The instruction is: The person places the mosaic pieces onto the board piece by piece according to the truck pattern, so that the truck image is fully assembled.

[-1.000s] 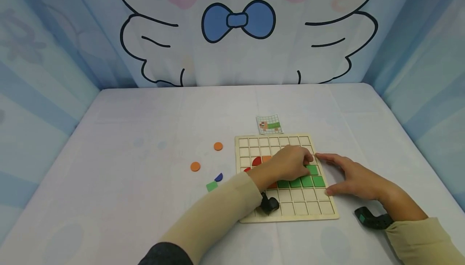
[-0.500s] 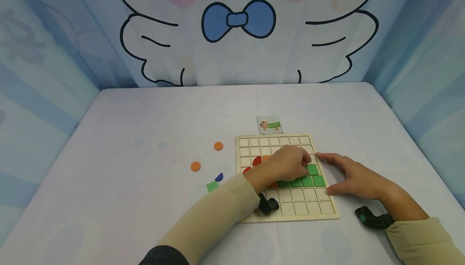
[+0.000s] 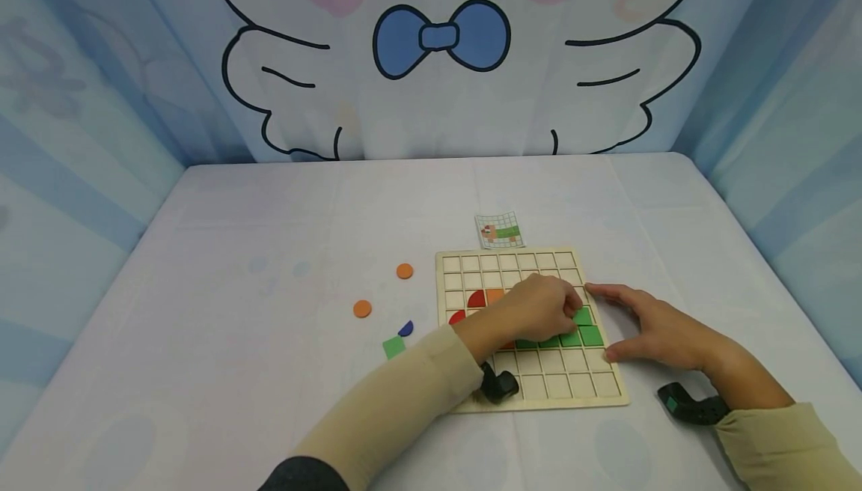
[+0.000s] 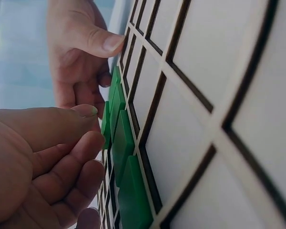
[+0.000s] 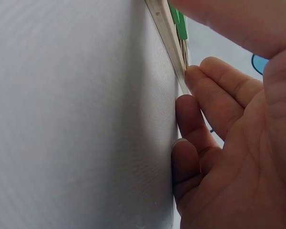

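Note:
My left hand (image 3: 539, 305) reaches over the wooden grid board (image 3: 572, 394). Its fingers are curled, and the thumb and index fingertips are at a green square tile (image 4: 106, 125), seeming to pinch it; the contact is partly hidden. Other green tiles (image 3: 591, 336) sit in the grid cells beside it. Red pieces (image 3: 477, 299) and an orange piece (image 3: 494, 295) show left of the hand, partly covered by the forearm. My right hand (image 3: 663, 332) rests at the board's right edge, thumb and fingers spread and touching the rim (image 5: 168, 40).
Two orange discs (image 3: 362, 308) lie left of the board, with a blue half-disc (image 3: 406, 328) and a loose green square (image 3: 393, 347) nearer the left sleeve. Behind the board lies a small pattern card (image 3: 499, 230). Curtains enclose the white table (image 3: 269, 251).
My left hand shifts slightly over the green tiles, its fingertips ending a little further right. The right hand and the loose pieces stay where they were.

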The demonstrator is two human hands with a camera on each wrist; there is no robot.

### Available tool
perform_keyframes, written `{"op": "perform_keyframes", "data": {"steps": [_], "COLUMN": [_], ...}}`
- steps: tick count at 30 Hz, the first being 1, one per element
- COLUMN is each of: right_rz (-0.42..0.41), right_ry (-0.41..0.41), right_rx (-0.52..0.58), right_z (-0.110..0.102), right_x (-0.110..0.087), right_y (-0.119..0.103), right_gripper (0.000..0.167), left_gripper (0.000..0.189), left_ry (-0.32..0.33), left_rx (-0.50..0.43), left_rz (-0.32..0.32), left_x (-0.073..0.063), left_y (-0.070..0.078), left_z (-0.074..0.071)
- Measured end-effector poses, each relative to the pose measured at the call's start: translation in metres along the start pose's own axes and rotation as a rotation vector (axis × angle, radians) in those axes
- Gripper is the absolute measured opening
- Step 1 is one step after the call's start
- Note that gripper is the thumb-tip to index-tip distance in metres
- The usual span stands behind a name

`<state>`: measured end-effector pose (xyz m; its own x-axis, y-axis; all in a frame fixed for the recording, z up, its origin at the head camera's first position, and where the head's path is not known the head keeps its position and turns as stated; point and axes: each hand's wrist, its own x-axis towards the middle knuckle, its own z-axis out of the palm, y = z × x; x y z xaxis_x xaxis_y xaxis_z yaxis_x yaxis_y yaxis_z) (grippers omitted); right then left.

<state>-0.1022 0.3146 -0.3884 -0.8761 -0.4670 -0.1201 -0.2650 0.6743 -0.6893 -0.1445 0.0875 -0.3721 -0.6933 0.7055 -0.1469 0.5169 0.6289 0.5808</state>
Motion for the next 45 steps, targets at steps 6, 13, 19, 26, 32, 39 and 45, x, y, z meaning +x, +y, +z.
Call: {"op": "perform_keyframes", "data": {"steps": [6,13,19,26,32,39,45], "right_rz": [-0.008,-0.003,-0.012,-0.006,-0.009,-0.006,0.016], "right_ry": [-0.007,-0.006,0.001,-0.003,-0.006,-0.002,0.0], "right_rx": [0.009,-0.005,-0.005,-0.004,0.002,-0.004,-0.009], "right_z": [0.0,0.0,0.0,-0.001,0.0,-0.001,0.0], "right_x": [0.0,-0.001,0.0,0.001,0.002,0.001,0.0], "right_y": [0.0,0.001,0.002,0.0,0.0,0.001,0.0], "right_gripper": [0.088,0.088,0.088,0.088,0.088,0.089,0.09], "left_gripper": [0.026,0.026,0.023,0.022,0.02,0.028,0.032], "left_ry": [0.032,0.039,0.069,0.085,0.087,0.051,0.031], "left_rx": [0.049,0.104,0.131,0.125,0.138,0.077,-0.003], "left_rz": [-0.043,-0.068,-0.064,-0.08,-0.083,-0.074,-0.033], "left_x": [0.005,0.012,0.017,0.02,0.021,0.012,0.001], "left_y": [0.002,0.001,-0.001,-0.001,0.0,-0.003,-0.01], "left_z": [0.001,0.005,0.008,0.008,0.008,-0.001,-0.014]}}
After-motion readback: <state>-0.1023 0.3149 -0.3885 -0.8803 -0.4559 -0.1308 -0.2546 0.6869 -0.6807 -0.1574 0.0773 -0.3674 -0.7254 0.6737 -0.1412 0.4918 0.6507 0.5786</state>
